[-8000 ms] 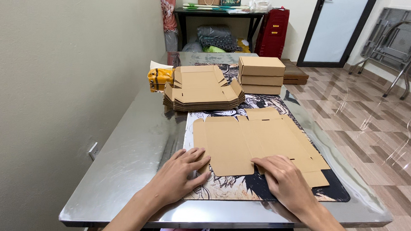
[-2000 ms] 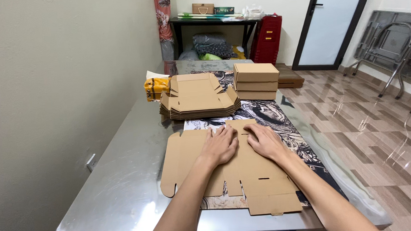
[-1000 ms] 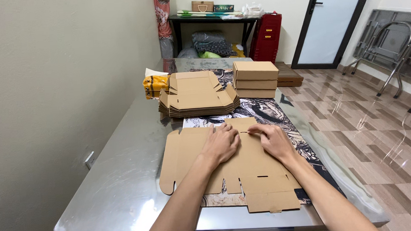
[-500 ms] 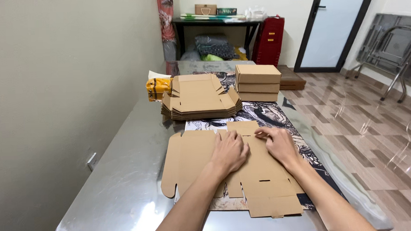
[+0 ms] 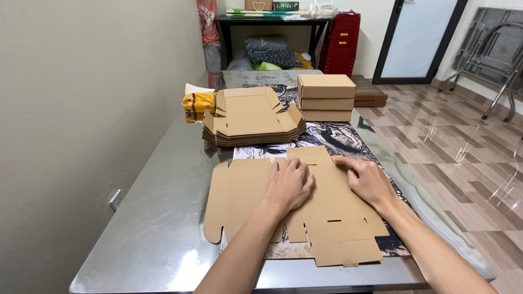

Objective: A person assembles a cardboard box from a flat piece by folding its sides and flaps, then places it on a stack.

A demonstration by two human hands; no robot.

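While both hands press down flat, the unfolded cardboard box blank (image 5: pixel 327 205) lies spread on the near half of the steel counter (image 5: pixel 154 237), partly over a dark printed mat (image 5: pixel 342 139). The left hand (image 5: pixel 289 184) rests palm-down near the blank's middle, fingers (image 5: pixel 285 166) spread and straight — gripping nothing, only pushing on the card. At about 3 o'clock from it, the right hand (image 5: pixel 364 178) lies likewise flat on the blank's right panel, its fingers (image 5: pixel 344 162) extended toward the centre crease; it too holds nothing.

At 12 o'clock from the hands, farther up the counter, sits a stack of flat box blanks (image 5: pixel 252 121). Just beside that stack, at its 2 o'clock, three folded, closed cardboard boxes (image 5: pixel 325 97) stand piled one on another. At the stack's 10 o'clock lies a yellow packet (image 5: pixel 198 104), touching or nearly touching it — I cannot tell which.

Beyond the counter's far end stand a dark side table (image 5: pixel 269 22) with bags beneath and a red case (image 5: pixel 339 43); folded metal chairs (image 5: pixel 501 46) lean at the right wall.
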